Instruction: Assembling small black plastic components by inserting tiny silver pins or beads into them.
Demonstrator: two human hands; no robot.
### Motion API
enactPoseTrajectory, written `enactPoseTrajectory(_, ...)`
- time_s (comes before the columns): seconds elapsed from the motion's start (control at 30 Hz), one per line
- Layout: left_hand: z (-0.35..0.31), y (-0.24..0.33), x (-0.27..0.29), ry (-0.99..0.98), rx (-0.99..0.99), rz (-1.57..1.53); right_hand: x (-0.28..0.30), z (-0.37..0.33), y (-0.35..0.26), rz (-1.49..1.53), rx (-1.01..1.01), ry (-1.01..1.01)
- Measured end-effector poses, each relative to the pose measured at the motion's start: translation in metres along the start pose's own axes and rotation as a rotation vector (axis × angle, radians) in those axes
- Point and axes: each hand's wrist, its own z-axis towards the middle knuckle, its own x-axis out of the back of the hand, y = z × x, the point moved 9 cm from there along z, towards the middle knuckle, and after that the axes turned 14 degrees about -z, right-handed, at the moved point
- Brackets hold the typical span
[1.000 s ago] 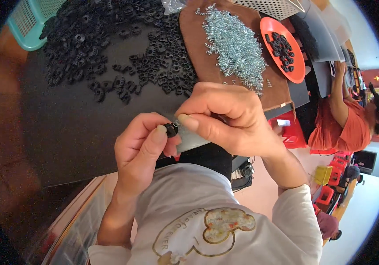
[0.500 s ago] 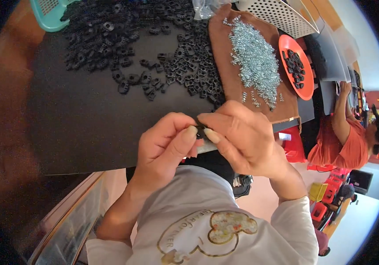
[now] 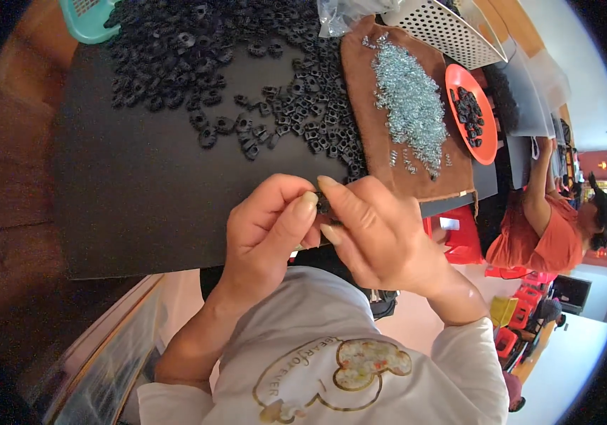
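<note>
My left hand [image 3: 268, 230] is closed, pinching a small black plastic part [image 3: 323, 205] between thumb and fingers above the near edge of the table. From the other side, my right hand [image 3: 381, 230] has its index finger and thumb bent around the same part. Much of the part is hidden by my fingertips. Beyond my hands, a large heap of similar black plastic parts [image 3: 169, 53] covers the far table. Many small metal springs [image 3: 409, 95] lie piled on a brown cloth [image 3: 370, 145] to the right of it.
An orange-red plate [image 3: 486, 145] of small black pieces sits at the cloth's right side. Farther back stand a white perforated basket [image 3: 445, 32], a clear plastic bag [image 3: 339, 15] and a teal basket [image 3: 84, 28]. At right, a person in an orange top [image 3: 530, 227] works near red stools [image 3: 462, 237].
My right thumb has moved down, a little away from the black part, and the right fingers have shifted slightly. The left hand keeps its pinch. The whole view has shifted a little.
</note>
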Motion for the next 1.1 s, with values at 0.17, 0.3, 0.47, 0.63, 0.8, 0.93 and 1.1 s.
enactPoseTrajectory(0.17,-0.001,0.001,-0.009,-0.001,0.034,0.005,0.001,0.012,0.049,0.185,-0.185,0.005)
enactPoseTrajectory(0.3,-0.006,0.007,-0.015,-0.064,0.043,0.082,-0.025,0.031,0.040,0.108,-0.032,-0.080)
enactPoseTrajectory(0.47,-0.005,0.009,-0.002,-0.004,0.045,0.079,-0.050,0.062,0.024,-0.119,0.182,-0.187)
enactPoseTrajectory(0.63,-0.003,0.005,-0.002,-0.024,0.065,0.053,-0.056,0.070,0.011,-0.276,0.319,-0.261)
enactPoseTrajectory(0.8,-0.002,0.007,-0.002,-0.047,0.064,0.102,-0.063,0.075,0.014,-0.332,0.307,-0.281)
enactPoseTrajectory(0.93,-0.003,0.010,-0.001,-0.014,0.050,0.108,-0.061,0.073,0.016,-0.325,0.298,-0.258)
enactPoseTrajectory(1.1,-0.005,0.012,-0.001,0.012,0.021,0.111,-0.062,0.066,0.006,-0.295,0.331,-0.234)
